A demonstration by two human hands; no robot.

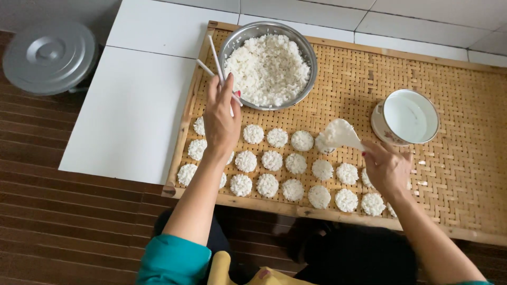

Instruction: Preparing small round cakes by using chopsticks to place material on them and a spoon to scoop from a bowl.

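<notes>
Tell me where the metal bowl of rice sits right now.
In the head view, the metal bowl sits at the woven tray's far left corner, just beyond the left hand holding chopsticks.

Left hand [221,120] with chopsticks [217,67], right hand [386,168] with paddle [340,135]

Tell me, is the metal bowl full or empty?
Full: the metal bowl is heaped with white rice up to its rim, and the left hand holds chopsticks over it.
</notes>
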